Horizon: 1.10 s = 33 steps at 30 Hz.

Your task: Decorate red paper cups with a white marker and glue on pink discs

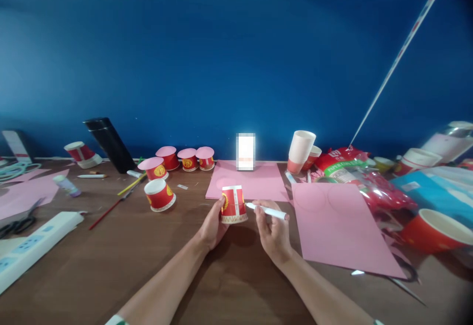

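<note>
My left hand [213, 226] grips a small red paper cup [233, 203] with a gold emblem, held upside down just above the brown table [148, 261]. My right hand [272, 231] pinches a white pen [268, 210], its tip pointing left at the cup's side. Behind the cup a pink paper sheet [258, 183] lies flat, and a larger pink sheet [336, 226] lies to the right of my right hand.
Several red cups topped with pink discs [186, 159] stand at the back, one more cup [159, 195] nearer. White stacked cups [301, 151], a plastic bag [354, 177], a red bowl [436, 231], a power strip [33, 246], scissors [20, 222] and pencils [114, 206] lie around. A blue wall stands behind.
</note>
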### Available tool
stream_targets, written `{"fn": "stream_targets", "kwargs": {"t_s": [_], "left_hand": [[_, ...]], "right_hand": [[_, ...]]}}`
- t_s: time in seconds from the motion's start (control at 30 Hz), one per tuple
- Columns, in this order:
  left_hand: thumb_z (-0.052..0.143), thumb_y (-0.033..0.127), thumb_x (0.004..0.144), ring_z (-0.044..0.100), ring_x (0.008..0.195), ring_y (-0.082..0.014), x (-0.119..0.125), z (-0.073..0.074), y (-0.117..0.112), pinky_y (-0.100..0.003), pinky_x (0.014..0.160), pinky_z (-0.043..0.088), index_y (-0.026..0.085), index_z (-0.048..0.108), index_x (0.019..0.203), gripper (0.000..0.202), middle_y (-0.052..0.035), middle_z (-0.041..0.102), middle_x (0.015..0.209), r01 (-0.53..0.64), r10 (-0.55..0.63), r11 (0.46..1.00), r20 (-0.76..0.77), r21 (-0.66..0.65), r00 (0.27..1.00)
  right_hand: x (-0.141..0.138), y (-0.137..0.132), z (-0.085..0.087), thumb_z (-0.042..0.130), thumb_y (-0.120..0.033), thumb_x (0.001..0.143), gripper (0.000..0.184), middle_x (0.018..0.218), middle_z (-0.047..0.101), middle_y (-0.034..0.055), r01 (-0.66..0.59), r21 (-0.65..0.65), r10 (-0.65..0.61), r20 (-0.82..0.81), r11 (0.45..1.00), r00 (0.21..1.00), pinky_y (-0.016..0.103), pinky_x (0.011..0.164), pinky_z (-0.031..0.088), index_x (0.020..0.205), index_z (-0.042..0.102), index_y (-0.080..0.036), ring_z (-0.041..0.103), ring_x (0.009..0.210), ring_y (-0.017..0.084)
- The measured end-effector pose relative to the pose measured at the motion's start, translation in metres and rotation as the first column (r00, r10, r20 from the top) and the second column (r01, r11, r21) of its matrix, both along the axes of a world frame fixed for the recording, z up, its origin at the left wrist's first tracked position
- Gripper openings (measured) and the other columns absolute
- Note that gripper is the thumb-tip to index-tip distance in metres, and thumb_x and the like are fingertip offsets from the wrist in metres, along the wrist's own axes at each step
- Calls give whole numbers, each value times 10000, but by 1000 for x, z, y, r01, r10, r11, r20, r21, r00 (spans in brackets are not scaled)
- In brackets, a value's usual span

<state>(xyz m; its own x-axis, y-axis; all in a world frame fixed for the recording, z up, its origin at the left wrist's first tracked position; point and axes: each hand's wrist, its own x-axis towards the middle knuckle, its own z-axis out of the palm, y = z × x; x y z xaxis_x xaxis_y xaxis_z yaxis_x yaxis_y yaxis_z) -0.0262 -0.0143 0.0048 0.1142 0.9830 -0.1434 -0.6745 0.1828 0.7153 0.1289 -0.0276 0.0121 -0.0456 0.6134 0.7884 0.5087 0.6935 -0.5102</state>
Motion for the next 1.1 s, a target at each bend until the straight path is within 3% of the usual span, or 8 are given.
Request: {"fn": "stream_targets", "kwargs": {"t_s": [0.23,0.83,1.0,1.1], "left_hand": [[562,292,805,641,837,-200,-1,-3,1,-348,865,470,130,631,844,180,-53,695,833,-5,4,1000,66,23,998],[579,363,786,622,704,-164,-1,-1,0,-336,834,474,137,617,790,229,-32,664,725,-22,23,999,34,-31,999],[560,355,802,638,820,-200,0,0,0,-359,843,482,132,614,879,243,-58,684,816,-19,20,999,19,-30,1000],[545,345,813,637,883,-220,0,2,-1,-364,858,480,127,612,896,243,-78,691,863,-2,2,1000,4,-28,1000]], "right_hand": [[-1,-1,-2,445,-152,891,145,860,643,79,-23,-48,22,-23,999,1000,340,754,488,916,584,-184,610,809,186],[-3,-8,6,416,-187,879,194,703,614,30,-96,-124,102,39,988,994,303,696,431,748,559,-176,588,674,162],[-3,-13,9,416,-176,886,177,747,626,51,-90,-106,85,-51,990,995,310,697,468,831,584,-174,601,724,179],[-4,-16,10,444,-155,876,162,835,639,70,-166,-64,163,-40,984,986,329,714,487,934,594,-178,600,776,190]]}}
